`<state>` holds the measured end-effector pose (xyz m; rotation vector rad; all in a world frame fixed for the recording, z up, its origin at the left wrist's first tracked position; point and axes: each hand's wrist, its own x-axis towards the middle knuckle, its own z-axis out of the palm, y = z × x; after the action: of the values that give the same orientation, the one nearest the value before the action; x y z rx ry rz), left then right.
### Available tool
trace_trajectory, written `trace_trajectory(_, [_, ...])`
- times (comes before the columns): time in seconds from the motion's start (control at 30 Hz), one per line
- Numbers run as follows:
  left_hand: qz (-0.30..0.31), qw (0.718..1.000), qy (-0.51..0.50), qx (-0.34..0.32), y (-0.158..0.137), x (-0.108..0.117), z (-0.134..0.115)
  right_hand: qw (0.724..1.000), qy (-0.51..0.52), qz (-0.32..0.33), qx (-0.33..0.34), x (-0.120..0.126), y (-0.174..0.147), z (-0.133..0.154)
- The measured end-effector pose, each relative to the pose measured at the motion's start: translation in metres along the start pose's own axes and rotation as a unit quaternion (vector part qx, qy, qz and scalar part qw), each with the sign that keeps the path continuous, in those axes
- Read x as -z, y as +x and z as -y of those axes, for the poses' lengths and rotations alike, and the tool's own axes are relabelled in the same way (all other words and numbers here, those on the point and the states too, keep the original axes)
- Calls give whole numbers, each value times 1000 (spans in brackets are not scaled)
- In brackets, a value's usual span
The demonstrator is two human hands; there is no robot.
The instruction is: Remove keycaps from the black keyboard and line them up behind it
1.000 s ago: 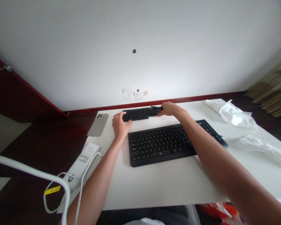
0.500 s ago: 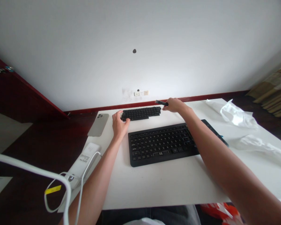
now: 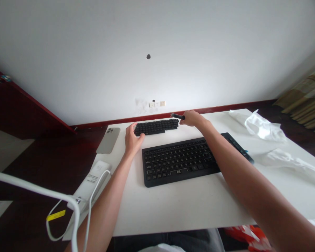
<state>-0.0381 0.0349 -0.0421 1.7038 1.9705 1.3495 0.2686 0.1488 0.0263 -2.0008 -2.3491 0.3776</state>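
My left hand (image 3: 133,140) curls around the left end of a block of black keycaps (image 3: 157,126) laid out in rows at the table's back edge. Its thumb presses at the front corner, its fingers at the far left side. My right hand (image 3: 191,118) is closed on a slim black pen-like tool (image 3: 177,116), whose paler tip points left over the right part of the keycaps. Nearer to me lies a black keyboard (image 3: 178,161) with its keycaps off and the sockets bare. My right forearm crosses above it and hides part of its right half.
A grey phone (image 3: 109,140) lies face down at the table's left edge. Near it are a white power strip (image 3: 90,182) and a white cable (image 3: 94,192) with a yellow tag. Crumpled white plastic (image 3: 267,127) lies at the right. Behind the table stands a wall with sockets (image 3: 157,104).
The whole view has shifted slightly, so things sit a little further left. Both hands keep nearly the same places; the tool still hovers by the keycaps.
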Motion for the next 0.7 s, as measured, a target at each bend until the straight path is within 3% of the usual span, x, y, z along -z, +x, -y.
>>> trace_trajectory(0.7, [3,1000,-9,-5,0,0,0,1000,9,1,17,-6,-1,7])
